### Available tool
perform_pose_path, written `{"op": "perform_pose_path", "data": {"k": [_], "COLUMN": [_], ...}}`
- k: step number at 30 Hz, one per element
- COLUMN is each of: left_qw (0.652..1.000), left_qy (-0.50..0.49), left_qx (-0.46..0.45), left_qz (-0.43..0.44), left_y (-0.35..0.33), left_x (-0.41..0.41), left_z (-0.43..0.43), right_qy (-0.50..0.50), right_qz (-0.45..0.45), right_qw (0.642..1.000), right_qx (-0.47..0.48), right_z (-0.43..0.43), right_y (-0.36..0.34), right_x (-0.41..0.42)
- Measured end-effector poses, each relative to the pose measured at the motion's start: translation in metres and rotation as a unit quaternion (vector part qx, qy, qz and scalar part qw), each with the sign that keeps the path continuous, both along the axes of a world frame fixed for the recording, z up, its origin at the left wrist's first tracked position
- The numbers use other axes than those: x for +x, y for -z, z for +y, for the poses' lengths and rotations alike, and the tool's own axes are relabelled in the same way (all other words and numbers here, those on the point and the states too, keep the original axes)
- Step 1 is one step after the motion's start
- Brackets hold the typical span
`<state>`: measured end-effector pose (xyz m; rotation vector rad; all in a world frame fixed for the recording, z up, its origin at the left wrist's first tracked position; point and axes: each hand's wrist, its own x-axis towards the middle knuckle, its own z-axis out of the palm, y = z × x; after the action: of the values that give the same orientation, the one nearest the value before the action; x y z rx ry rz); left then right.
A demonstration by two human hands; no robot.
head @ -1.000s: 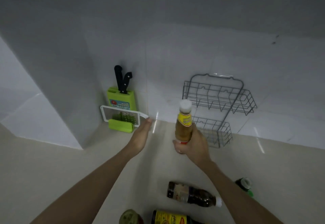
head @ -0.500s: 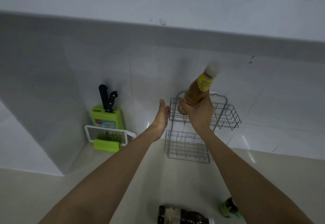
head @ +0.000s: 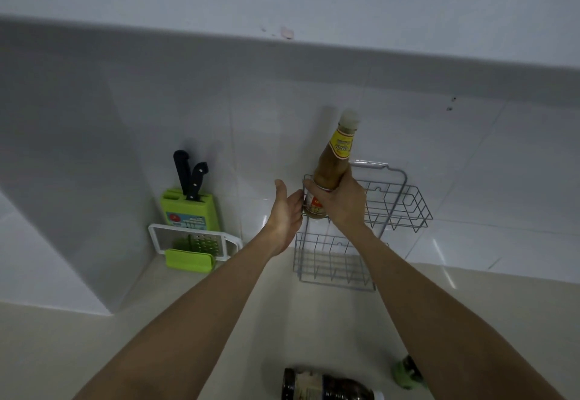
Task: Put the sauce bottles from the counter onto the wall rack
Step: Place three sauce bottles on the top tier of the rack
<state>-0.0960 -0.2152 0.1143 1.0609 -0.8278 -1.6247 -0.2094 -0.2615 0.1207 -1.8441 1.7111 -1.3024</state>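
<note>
My right hand (head: 340, 203) grips a tan sauce bottle (head: 333, 167) with a yellow neck label and white cap, tilted slightly right, its base at the left end of the upper basket of the grey wire wall rack (head: 405, 203). Whether the base rests in the basket I cannot tell. My left hand (head: 285, 211) is beside the bottle's base, fingertips at the rack's left edge, holding nothing. A dark sauce bottle (head: 326, 387) lies on its side on the counter at the bottom edge. A green-capped bottle (head: 408, 374) sits right of it, partly hidden by my right forearm.
A green knife block (head: 188, 211) with two black-handled knives stands in the corner at the left, with a white-framed grater (head: 194, 239) leaning in front of it. The rack's lower basket (head: 332, 261) hangs just above the beige counter (head: 94, 337). A white ledge overhangs the wall above.
My right hand lifted the tan bottle from above the counter up to the rack's upper basket and brought it more upright. My left hand rose alongside and now touches the rack's left edge.
</note>
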Motion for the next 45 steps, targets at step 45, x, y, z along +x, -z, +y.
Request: {"op": "perform_pose_path", "data": {"k": [45], "left_qw": [0.88], "left_qy": [0.077], "left_qx": [0.112], "left_qz": [-0.455], "left_y": [0.07], "left_x": [0.01], "left_z": [0.125], "right_qy": [-0.336], "right_qz": [0.499], "right_qw": [0.705], "right_qx": [0.375], "right_z": [0.188], "right_y": [0.178], "right_x": [-0.081]}}
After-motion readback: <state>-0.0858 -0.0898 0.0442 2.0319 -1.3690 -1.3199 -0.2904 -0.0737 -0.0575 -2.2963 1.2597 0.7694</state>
